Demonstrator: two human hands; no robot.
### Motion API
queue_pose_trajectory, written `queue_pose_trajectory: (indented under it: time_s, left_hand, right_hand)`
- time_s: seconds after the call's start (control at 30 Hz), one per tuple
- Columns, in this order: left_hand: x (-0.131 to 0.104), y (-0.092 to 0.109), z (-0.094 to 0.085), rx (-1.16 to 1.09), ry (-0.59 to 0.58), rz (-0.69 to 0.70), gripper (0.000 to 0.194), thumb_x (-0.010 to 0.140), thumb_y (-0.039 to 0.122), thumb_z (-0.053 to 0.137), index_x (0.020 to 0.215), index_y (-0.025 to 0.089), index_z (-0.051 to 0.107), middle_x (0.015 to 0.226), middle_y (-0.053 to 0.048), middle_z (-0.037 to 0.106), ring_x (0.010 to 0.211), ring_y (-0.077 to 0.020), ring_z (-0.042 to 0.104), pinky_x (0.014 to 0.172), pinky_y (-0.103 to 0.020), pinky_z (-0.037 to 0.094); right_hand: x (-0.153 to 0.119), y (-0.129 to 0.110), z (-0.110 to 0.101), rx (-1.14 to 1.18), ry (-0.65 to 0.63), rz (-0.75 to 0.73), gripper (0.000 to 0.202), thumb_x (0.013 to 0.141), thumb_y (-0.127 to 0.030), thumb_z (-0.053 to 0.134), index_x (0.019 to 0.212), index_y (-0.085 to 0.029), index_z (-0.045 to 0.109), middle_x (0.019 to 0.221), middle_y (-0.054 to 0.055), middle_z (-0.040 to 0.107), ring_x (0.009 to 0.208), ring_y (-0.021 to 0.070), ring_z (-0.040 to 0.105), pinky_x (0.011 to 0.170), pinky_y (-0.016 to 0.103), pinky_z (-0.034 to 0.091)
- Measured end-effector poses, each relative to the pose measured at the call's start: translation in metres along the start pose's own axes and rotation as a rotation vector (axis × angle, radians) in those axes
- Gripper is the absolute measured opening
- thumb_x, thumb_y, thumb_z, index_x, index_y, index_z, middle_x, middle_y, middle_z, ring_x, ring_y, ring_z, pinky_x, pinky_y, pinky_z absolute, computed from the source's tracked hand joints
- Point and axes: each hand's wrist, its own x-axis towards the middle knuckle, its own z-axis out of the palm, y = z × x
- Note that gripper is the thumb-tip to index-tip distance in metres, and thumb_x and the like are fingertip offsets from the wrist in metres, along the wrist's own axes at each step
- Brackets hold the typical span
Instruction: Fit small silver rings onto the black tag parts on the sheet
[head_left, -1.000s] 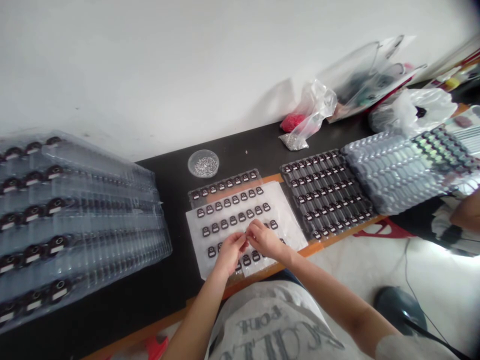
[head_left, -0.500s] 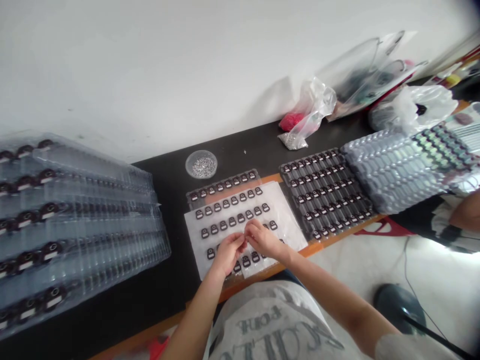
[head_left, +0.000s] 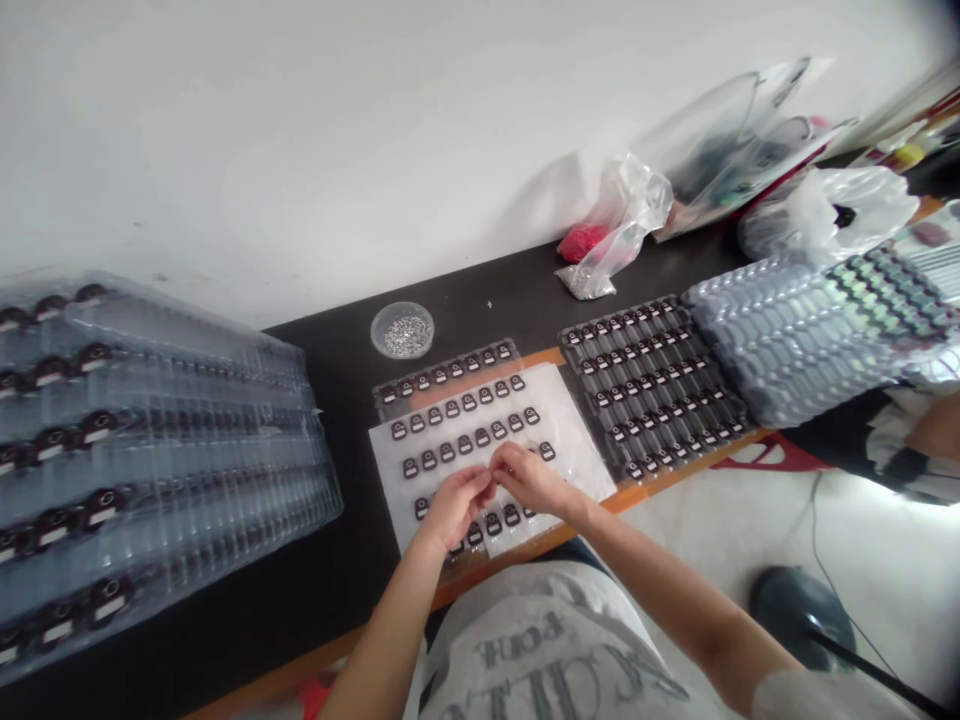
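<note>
My left hand [head_left: 459, 508] and my right hand [head_left: 531, 478] meet fingertip to fingertip over a white sheet [head_left: 390, 480]. Both are closed in a pinch, and whatever lies between the fingers is too small to make out. Rows of small dark pieces [head_left: 465, 441] with white labels lie on the sheet around the hands. Behind the sheet a clear tray [head_left: 388, 408] shows one row of similar pieces. A round clear dish [head_left: 403, 330] of small silvery bits stands farther back on the dark table.
Stacked clear trays [head_left: 225, 450] rise at the left. To the right lie a filled tray [head_left: 652, 385] and more stacked trays [head_left: 780, 340]. Plastic bags [head_left: 630, 215] rest near the wall. Another person's arm [head_left: 937, 428] shows at the right edge.
Both hands stay almost in place, with only a slight shift of the fingers. The other person's arm at the right edge has moved a little.
</note>
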Motion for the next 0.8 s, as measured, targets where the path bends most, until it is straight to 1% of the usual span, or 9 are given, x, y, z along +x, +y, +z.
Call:
queue_pose_trajectory:
  time_s: [0.2,0.43,0.53,0.63,0.8]
  left_hand:
    - [0.000,0.000,0.003,-0.028,0.021,0.035,0.016,0.068,0.027,0.070,0.071,0.012,0.065,0.062,-0.002,0.058,0.060,-0.0087,0.050,0.056,-0.019,0.036]
    - [0.004,-0.005,0.006,-0.119,0.078,0.076,0.016,0.065,0.025,0.072,0.071,0.012,0.065,0.064,-0.002,0.060,0.060,-0.0079,0.051,0.055,-0.019,0.036]
    - [0.004,-0.005,0.006,-0.142,0.106,0.083,0.018,0.063,0.025,0.073,0.072,0.012,0.065,0.064,-0.002,0.061,0.061,-0.0084,0.052,0.056,-0.019,0.037]
    - [0.003,-0.006,0.007,-0.143,0.107,0.089,0.018,0.063,0.026,0.073,0.072,0.012,0.065,0.064,-0.002,0.061,0.061,-0.0085,0.052,0.055,-0.019,0.036]
    - [0.003,-0.009,0.008,-0.109,0.133,0.119,0.019,0.062,0.027,0.073,0.070,0.012,0.064,0.062,-0.001,0.060,0.059,-0.0080,0.050,0.054,-0.019,0.035]
  right_hand:
    - [-0.001,0.002,0.005,0.039,0.073,0.039,0.010,0.082,-0.009,0.050,0.083,-0.017,0.056,0.083,0.002,0.057,0.079,0.0127,0.055,0.074,0.024,0.045]
    - [-0.002,0.003,0.009,0.074,0.144,0.062,0.014,0.081,-0.008,0.052,0.085,-0.018,0.061,0.084,0.002,0.059,0.080,0.0131,0.056,0.075,0.025,0.045]
    - [-0.002,0.002,0.011,0.056,0.171,0.063,0.015,0.081,-0.008,0.052,0.087,-0.018,0.063,0.086,0.003,0.059,0.080,0.0134,0.057,0.076,0.025,0.046]
    - [-0.003,0.000,0.012,0.026,0.198,0.044,0.015,0.081,-0.009,0.053,0.087,-0.018,0.063,0.087,0.003,0.059,0.080,0.0138,0.057,0.075,0.025,0.047]
    - [-0.005,-0.003,0.013,-0.051,0.211,0.020,0.016,0.081,-0.009,0.052,0.086,-0.018,0.063,0.087,0.004,0.058,0.077,0.0138,0.057,0.072,0.025,0.047]
